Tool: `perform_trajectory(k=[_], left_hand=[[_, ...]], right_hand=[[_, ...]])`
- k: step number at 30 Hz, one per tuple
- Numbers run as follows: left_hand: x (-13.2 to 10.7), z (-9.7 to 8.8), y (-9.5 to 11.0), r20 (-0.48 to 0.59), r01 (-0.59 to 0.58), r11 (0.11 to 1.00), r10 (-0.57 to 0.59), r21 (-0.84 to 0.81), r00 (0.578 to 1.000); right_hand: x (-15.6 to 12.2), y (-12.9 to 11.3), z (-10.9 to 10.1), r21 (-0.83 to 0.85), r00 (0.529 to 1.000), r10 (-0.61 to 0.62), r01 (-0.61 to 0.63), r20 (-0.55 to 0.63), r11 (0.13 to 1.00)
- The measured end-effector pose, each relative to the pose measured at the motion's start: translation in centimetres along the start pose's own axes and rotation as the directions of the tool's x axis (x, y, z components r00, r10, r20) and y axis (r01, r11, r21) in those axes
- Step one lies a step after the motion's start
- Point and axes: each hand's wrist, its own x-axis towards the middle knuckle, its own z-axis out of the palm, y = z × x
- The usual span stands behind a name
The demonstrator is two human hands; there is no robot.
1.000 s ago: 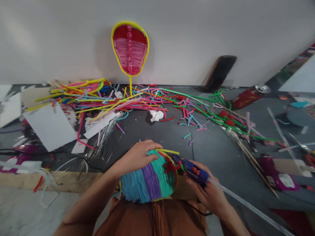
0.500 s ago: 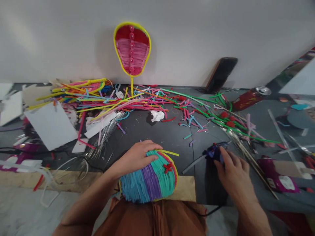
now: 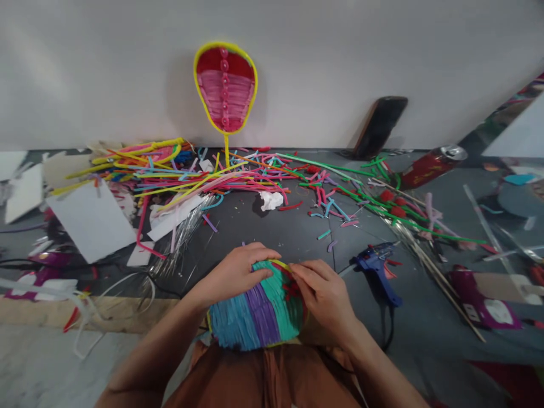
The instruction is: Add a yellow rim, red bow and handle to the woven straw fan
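A rounded craft piece [image 3: 255,309] covered in blue, purple and teal pipe cleaners, edged in yellow, rests on my lap at the floor's near edge. My left hand [image 3: 236,271] lies over its top left, fingers curled on it. My right hand [image 3: 325,294] presses on its right edge, fingertips pinched at a small red bow and the yellow pipe cleaner there. A blue glue gun [image 3: 376,266] lies on the dark floor just right of my right hand, nobody holding it.
A heap of coloured pipe cleaners [image 3: 204,170] spreads across the floor ahead. A red and pink paddle-shaped piece [image 3: 225,85] and a dark phone [image 3: 378,127] lean on the wall. A red can [image 3: 429,167] lies at right. White paper sheets [image 3: 91,218] at left.
My right hand carried the glue gun away from the craft piece, laid it on the floor at right, then came back to the piece's right edge. My left hand stayed put.
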Motion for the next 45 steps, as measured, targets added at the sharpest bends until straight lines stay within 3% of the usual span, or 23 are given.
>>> perform_trajectory(k=[8,12,16,25,29,36,42,45], left_hand=[[-0.1,0.4,-0.2,-0.027,0.048,0.999,-0.048,-0.006,0.998],[-0.1,0.3,0.0,-0.038,0.061,0.997,-0.062,-0.036,0.997],[0.0,-0.2,0.3,-0.009,0.088,0.992,-0.09,-0.093,0.996],[1.2,-1.7,1.7,0.135,0.123,0.97,-0.096,-0.209,0.986],[1.3,-1.7,2.1,0.14,0.127,0.957,-0.093,-0.261,0.986],[0.9,-1.7,2.6,0.107,0.129,0.955,-0.103,-0.267,0.989],[0.6,-1.5,2.8,0.069,0.112,0.959,-0.098,-0.26,0.993],[0.5,-1.5,2.6,0.076,0.125,0.958,-0.109,-0.258,0.991]], right_hand=[[-0.5,0.1,0.2,0.002,0.999,0.021,-0.021,0.031,1.0],[-0.4,0.1,0.1,0.115,0.995,0.061,-0.069,0.072,0.991],[-0.2,-0.2,-0.1,0.237,0.991,0.089,-0.111,0.104,0.965],[0.4,-1.6,-0.8,0.258,0.998,0.032,-0.047,0.061,0.965],[0.2,-1.5,-0.8,0.342,0.993,0.076,-0.101,0.087,0.934],[0.0,-0.9,-0.6,0.546,0.905,0.357,-0.424,0.23,0.722],[0.1,-1.0,-0.3,0.553,0.833,0.35,-0.548,0.428,0.628],[0.2,-1.2,-0.3,0.555,0.819,0.346,-0.568,0.458,0.608]])
